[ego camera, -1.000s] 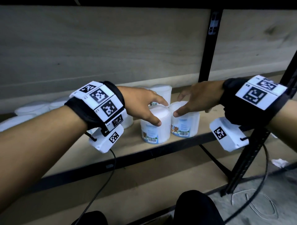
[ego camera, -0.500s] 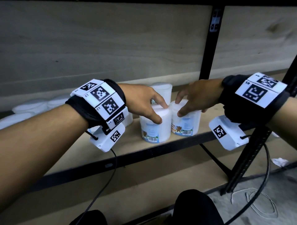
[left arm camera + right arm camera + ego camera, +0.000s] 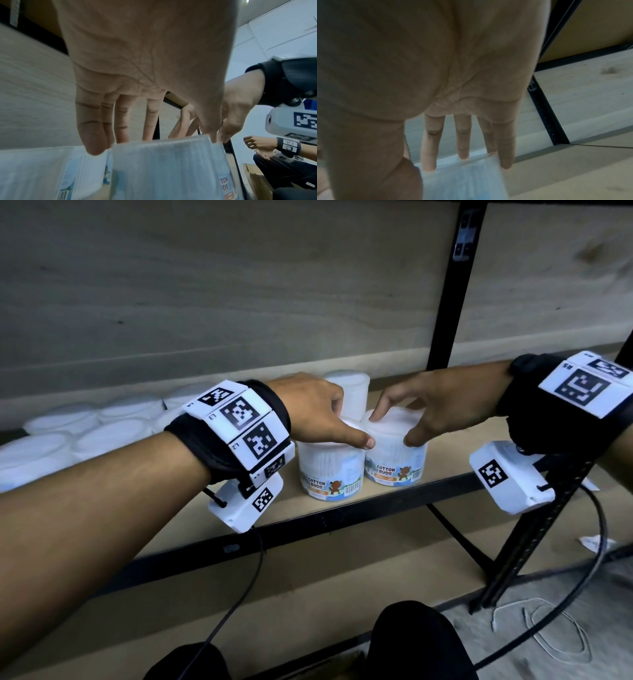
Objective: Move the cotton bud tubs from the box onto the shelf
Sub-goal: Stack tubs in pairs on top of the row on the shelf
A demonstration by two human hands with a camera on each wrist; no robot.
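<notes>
Two clear cotton bud tubs with white lids stand touching near the front edge of the shelf (image 3: 445, 460). My left hand (image 3: 342, 424) grips the left tub (image 3: 329, 474) from above, thumb on the front rim and fingers over the back. My right hand (image 3: 394, 426) holds the right tub (image 3: 394, 463) by its lid, with the index fingertip on top and the thumb on the front rim. In the left wrist view my left hand (image 3: 154, 140) spans the tub (image 3: 163, 169). In the right wrist view my right hand (image 3: 447, 165) pinches the tub (image 3: 462, 182).
Another tub (image 3: 349, 392) stands behind the two, and several more tubs (image 3: 102, 426) fill the shelf's left side. A black upright (image 3: 448, 285) rises at the back, another post (image 3: 534, 525) at the right. Cables lie on the floor. A second person (image 3: 274, 155) crouches by a cardboard box (image 3: 254, 180).
Both hands have stayed on their tubs. The tubs have turned a little, so their cotton buds labels face the front more. My right index finger has come up onto the lid.
</notes>
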